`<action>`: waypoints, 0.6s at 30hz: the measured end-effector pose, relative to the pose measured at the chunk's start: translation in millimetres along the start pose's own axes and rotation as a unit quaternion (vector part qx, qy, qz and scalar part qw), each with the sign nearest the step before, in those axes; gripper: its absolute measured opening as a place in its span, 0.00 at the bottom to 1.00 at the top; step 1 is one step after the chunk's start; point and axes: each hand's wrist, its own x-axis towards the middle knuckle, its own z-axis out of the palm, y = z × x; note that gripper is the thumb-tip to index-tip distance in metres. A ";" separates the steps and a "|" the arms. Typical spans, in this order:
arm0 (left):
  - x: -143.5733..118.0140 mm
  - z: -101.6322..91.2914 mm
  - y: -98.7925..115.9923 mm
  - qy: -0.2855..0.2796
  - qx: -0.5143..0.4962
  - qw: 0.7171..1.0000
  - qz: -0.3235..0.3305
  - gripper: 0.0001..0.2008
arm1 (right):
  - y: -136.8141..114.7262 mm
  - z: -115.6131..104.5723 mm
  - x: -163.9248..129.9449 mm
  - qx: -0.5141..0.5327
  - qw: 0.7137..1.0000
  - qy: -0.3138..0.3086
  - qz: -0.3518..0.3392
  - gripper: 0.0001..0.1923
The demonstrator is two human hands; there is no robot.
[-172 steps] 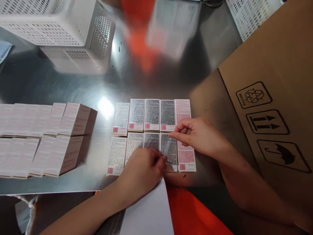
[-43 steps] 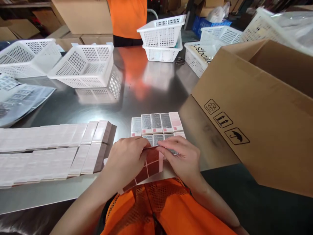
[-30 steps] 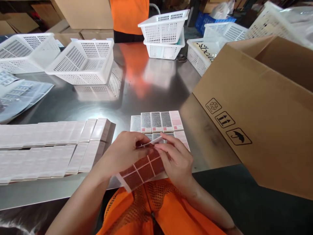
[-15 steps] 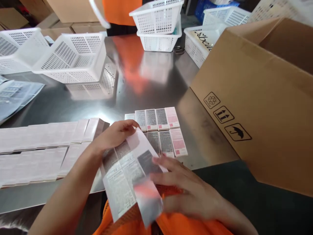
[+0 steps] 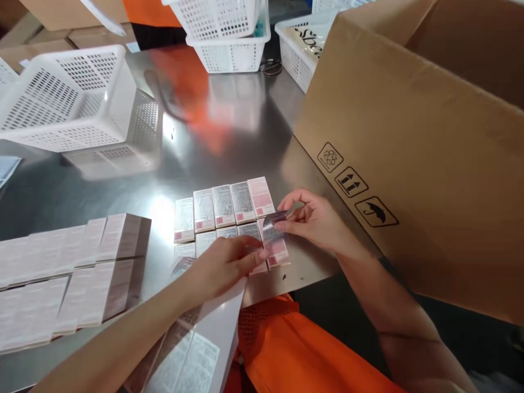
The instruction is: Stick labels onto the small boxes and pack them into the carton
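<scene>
Head view: half a second ago the right hand (image 5: 317, 221) hovered low over the big label sheet (image 5: 192, 355). Now it has come up to the small boxes (image 5: 227, 218) and pinches a shiny see-through label (image 5: 273, 221) between thumb and fingers. The label hangs over the box at the right end of the near row, so it looks ready to be stuck there.

The left hand (image 5: 223, 262) used to hold the sheet up. Now it lies on the near row with its fingers pressed flat, holding the boxes down. I cannot tell if it pinches anything. The sheet has dropped to the worktop (image 5: 229, 136) edge, half off it.

The boxes are flat little cardboard blocks, pale pink and white, with tiny print and red squares. They sit side by side in two rows. The worktop is smooth, shiny metal. To the left lie more pink boxes (image 5: 69, 273). A white plastic basket (image 5: 61, 103) full of holes stands behind. A big brown cardboard carton (image 5: 409, 147) stands just right.
</scene>
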 end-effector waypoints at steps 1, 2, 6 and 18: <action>1.2 1.8 1.9 -0.001 -0.012 1.000 -0.003 0.23 | 0.8 -0.7 1.0 0.000 1.000 -0.007 0.011 0.18; 2.7 3.1 3.8 0.002 -0.026 1.000 -0.006 0.23 | 1.3 -0.9 1.7 0.000 1.000 -0.014 0.020 0.19; 10.9 6.8 8.2 -0.001 -0.126 0.992 -0.017 0.22 | 3.6 0.0 4.4 -0.023 0.999 -0.004 0.024 0.19; 25.8 18.6 4.9 0.008 -0.010 0.994 -0.109 0.18 | 5.5 -2.0 8.6 -0.206 0.975 0.027 -0.074 0.07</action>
